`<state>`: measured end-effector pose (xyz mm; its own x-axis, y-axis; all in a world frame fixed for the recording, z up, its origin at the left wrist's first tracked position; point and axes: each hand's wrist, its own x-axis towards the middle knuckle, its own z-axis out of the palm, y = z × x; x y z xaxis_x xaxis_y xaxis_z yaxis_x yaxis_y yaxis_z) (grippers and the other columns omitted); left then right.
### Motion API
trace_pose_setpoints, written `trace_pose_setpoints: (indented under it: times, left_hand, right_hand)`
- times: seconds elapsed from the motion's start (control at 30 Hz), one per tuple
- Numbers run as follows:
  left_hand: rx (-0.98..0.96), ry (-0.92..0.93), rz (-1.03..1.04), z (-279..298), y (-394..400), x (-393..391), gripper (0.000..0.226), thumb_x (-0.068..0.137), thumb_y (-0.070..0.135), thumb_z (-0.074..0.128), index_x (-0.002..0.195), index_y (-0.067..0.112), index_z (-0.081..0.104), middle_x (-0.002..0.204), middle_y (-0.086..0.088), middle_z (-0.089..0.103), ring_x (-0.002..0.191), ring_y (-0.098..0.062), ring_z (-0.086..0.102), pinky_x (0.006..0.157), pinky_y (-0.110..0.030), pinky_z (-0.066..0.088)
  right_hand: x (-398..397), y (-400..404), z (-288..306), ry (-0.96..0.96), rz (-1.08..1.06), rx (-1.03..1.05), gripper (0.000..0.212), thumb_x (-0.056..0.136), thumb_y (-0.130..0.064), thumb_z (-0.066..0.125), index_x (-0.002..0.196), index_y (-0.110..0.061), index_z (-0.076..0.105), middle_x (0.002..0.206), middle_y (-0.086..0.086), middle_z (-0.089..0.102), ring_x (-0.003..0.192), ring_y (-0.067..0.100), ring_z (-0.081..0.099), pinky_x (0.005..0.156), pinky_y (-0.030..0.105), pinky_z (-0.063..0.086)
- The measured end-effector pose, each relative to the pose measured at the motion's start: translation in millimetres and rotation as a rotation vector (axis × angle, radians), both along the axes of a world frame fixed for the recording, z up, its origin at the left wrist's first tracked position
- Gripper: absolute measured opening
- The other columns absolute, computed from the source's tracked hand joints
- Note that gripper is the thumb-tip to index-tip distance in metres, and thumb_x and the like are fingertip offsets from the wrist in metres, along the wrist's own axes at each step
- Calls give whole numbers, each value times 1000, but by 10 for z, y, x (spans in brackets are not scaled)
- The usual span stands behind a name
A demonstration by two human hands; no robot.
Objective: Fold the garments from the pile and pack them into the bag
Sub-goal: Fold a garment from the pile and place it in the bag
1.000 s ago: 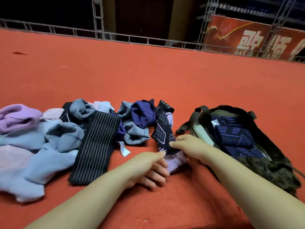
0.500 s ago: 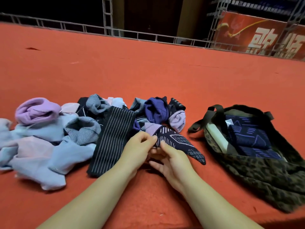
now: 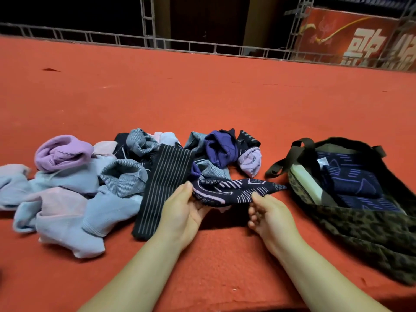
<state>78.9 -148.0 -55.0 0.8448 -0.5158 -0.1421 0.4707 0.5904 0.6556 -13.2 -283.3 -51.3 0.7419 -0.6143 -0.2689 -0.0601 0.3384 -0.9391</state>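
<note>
two hands [image 3: 182,210] [image 3: 269,213] pinching patterned sock [image 3: 231,190], folded navy garments [image 3: 351,181] in leopard bag [image 3: 364,230]

Bag [image 3: 360,224] bottom and banner [image 3: 360,39] cropped.

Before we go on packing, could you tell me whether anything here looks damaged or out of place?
Nothing stands out: the unfolded garments lie loose beside the open bag, and both hands hold the patterned navy garment.
</note>
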Motion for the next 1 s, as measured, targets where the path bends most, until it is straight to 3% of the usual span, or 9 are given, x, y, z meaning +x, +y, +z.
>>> trace_pose_setpoints:
  times: [0.1, 0.27, 0.37, 0.47, 0.53, 0.63, 0.7, 0.87, 1.0]
  left_hand:
    - [102, -88, 27, -47, 23, -4, 26, 100, 15, 37, 91, 7, 60, 83, -10, 70, 77, -22, 66, 66, -33, 56]
    - [662, -625, -85, -176, 100, -21, 28, 81, 33, 67, 72, 11, 52, 65, -5, 54, 56, -6, 51, 56, -24, 45]
    - [829, -736, -153, -149, 142, -40, 39, 56, 55, 67, 69, 20, 55, 61, 0, 58, 57, -9, 51, 59, -27, 39]
    - [1048, -934, -119, -152, 151, -61, 28, 72, 41, 72, 67, 19, 56, 54, 9, 52, 50, 0, 45, 55, -20, 35]
    - [1046, -981, -103, -146, 153, -59, 23, 83, 29, 67, 65, 20, 56, 55, 10, 52, 51, 3, 46, 55, -18, 36]
    - [911, -892, -102, -147, 145, -48, 26, 90, 22, 60, 65, 16, 56, 62, 8, 54, 59, -3, 48, 61, -23, 39]
    - [758, -690, -57, -122, 125, -33, 26, 92, 18, 57, 67, 11, 58, 65, 0, 55, 65, -10, 50, 63, -26, 40]
    - [166, 11, -50, -62, 157, 122, 25, 98, 17, 42, 93, 1, 61, 86, -18, 67, 83, -29, 64, 80, -43, 54]
    - [28, 169, -149, -22, 207, 139, 39, 100, 28, 37, 111, -3, 58, 95, -20, 70, 83, -30, 70, 72, -41, 58]
  right_hand:
    - [-145, 35, -15, 66, 67, -135, 28, 93, -12, 53, 66, -12, 47, 52, 3, 46, 42, 10, 36, 39, 20, 30]
    - [-452, 33, 126, 356, 445, -676, 44, 89, -43, 60, 55, -18, 47, 46, -4, 46, 40, 8, 35, 41, 20, 25]
    - [-500, -35, 307, 190, 308, -799, 46, 79, -54, 58, 53, -20, 43, 48, -10, 35, 45, 6, 30, 48, 26, 22]
    - [-338, -75, 340, 81, 154, -936, 39, 79, -51, 54, 58, -19, 47, 54, -10, 45, 54, 6, 41, 56, 30, 32]
    - [-146, -98, 243, 137, 191, -1093, 31, 85, -51, 48, 78, -24, 61, 77, -11, 62, 79, 7, 56, 76, 32, 43]
    - [64, -101, -59, 362, 437, -1297, 67, 78, -66, 16, 115, -32, 61, 129, -9, 56, 130, 15, 40, 113, 38, 23]
    - [83, -84, -228, 474, 473, -1414, 75, 72, -70, 7, 116, -35, 58, 137, -14, 46, 139, 13, 24, 116, 43, 8]
    - [76, -142, -357, 275, 260, -1404, 64, 74, -69, 24, 75, -17, 60, 89, -5, 59, 93, 20, 52, 99, 46, 36]
    - [53, -205, -359, 125, -39, -1253, 52, 74, -61, 41, 63, -11, 50, 69, 1, 50, 70, 23, 48, 70, 44, 43]
